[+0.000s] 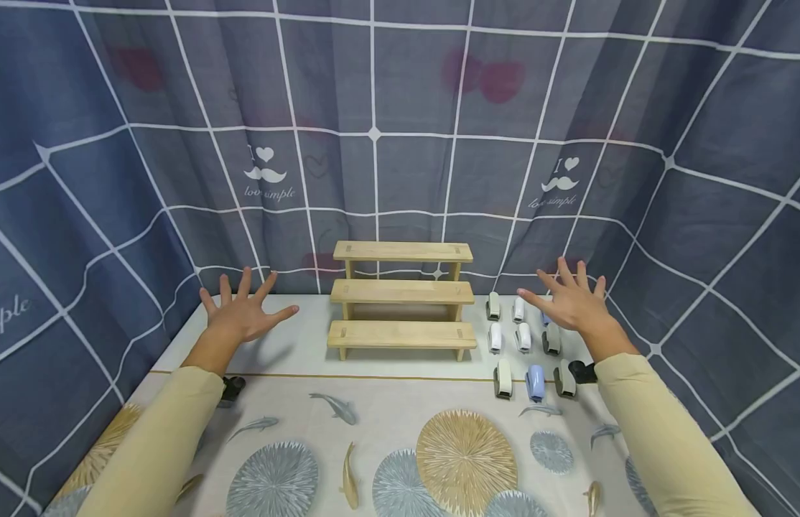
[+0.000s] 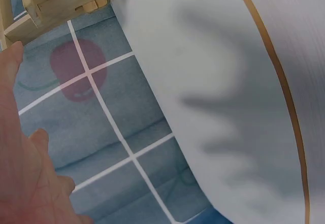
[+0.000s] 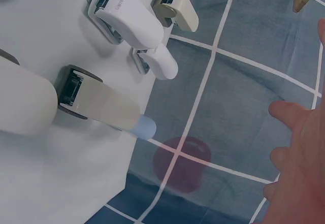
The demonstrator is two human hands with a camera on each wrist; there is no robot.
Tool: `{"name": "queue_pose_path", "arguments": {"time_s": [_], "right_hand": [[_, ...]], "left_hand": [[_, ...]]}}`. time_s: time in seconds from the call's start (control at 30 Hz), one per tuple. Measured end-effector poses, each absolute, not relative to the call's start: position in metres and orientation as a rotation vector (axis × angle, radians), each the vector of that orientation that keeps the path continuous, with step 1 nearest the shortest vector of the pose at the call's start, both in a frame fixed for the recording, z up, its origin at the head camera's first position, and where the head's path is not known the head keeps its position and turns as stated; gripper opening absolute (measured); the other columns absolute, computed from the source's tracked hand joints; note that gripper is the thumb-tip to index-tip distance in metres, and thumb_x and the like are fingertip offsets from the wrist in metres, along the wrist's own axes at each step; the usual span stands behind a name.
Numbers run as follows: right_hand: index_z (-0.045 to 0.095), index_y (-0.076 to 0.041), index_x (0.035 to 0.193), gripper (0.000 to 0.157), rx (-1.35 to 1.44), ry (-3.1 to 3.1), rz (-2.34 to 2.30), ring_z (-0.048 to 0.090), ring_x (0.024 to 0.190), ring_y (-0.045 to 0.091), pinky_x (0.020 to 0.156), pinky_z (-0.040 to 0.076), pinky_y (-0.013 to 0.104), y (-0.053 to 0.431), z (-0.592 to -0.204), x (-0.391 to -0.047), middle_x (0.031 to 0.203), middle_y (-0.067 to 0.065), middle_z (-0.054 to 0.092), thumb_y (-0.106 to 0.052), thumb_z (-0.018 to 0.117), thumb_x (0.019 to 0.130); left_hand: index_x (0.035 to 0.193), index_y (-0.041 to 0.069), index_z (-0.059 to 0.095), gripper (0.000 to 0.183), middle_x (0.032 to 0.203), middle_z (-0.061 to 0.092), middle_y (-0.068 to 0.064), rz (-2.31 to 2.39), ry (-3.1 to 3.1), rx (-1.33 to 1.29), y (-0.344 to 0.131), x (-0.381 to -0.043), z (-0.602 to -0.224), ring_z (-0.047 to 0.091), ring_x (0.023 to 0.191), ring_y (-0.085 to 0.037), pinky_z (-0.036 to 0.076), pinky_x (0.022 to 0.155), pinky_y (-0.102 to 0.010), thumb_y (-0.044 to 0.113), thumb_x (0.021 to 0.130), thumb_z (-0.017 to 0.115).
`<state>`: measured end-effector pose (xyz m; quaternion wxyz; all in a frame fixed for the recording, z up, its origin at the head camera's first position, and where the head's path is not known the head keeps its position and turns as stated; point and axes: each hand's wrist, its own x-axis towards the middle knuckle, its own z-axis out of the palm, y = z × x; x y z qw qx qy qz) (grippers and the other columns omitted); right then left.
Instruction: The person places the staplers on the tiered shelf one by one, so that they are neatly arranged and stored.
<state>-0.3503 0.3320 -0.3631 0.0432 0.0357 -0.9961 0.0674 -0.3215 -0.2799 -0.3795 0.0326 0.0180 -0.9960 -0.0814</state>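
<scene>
My left hand (image 1: pixel 238 316) hovers with spread fingers over the left part of the table, holding nothing. My right hand (image 1: pixel 573 305), likewise spread and unladen, hangs above the right side near several small staplers. These stand in rows: a cream stapler (image 1: pixel 503 378), a blue stapler (image 1: pixel 535 380) and a grey stapler (image 1: pixel 564 378) in front, with a white stapler (image 1: pixel 495 337) among those behind. One blue stapler at the back is mostly hidden by the right hand. Seen from the right wrist, a white stapler (image 3: pixel 133 21) and a grey-beige stapler (image 3: pixel 104 99) sit upright.
Between the hands stands a three-step wooden rack (image 1: pixel 402 291) with bare shelves. A dark checked curtain (image 1: pixel 406 172) hangs behind and at both sides. The tablecloth (image 1: pixel 348 467) shows printed fish and round leaf patterns, with a brown line crossing it.
</scene>
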Motion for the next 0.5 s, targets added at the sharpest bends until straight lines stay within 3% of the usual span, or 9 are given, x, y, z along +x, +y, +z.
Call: {"name": "queue_pose_path", "arguments": {"time_s": [0.5], "right_hand": [[0.023,-0.02,0.165,0.1,0.142,-3.041,0.191,-0.016,0.153,0.053,0.111,-0.017,0.082,0.3272,-0.3706,-0.3471,0.171,0.022,-0.006,-0.087,0.03,0.09]], "left_hand": [[0.166,0.028,0.006,0.109,0.169,-0.012,-0.025,-0.237,-3.078,0.049,-0.2778,-0.3183,-0.3842,-0.014,0.149,-0.063,-0.02,0.109,-0.083,0.092,0.084,0.036]]}}
